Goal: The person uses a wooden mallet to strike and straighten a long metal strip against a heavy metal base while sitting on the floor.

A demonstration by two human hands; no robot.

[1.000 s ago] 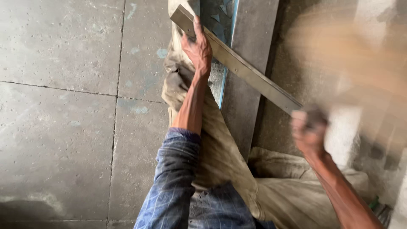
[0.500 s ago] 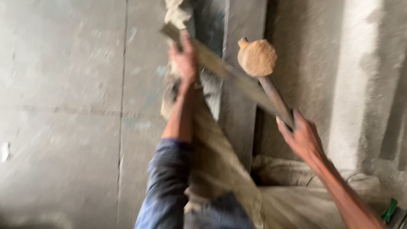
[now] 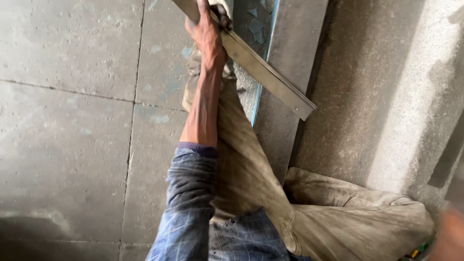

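Left hand (image 3: 207,30) reaches forward to the top of the view, fingers closed over a long flat metal bar (image 3: 263,72); the grip sits near the bar's upper end, thumb side toward the floor tiles; the bar runs on a slant from the top edge down and to the right, its free squared end (image 3: 305,107) lying over the dark strip (image 3: 285,96) beside the wall base; whether the bar rests on the surface or is held just clear cannot be told. Left forearm bare, blue checked sleeve (image 3: 191,193) pushed up below the elbow. Beneath the arm, a leg in dusty khaki trousers (image 3: 246,164) stretches forward; the other leg folds off to the right (image 3: 357,212). A thin blue edge (image 3: 263,72) runs alongside the dark strip, close under the bar. Grey tiles (image 3: 67,96) with plain joints fill the left side; a rough grey wall (image 3: 386,96) fills the right. Right hand: only a blurred patch at the lower right corner (image 3: 447,237); open or closed cannot be told, and nothing can be made out in it.
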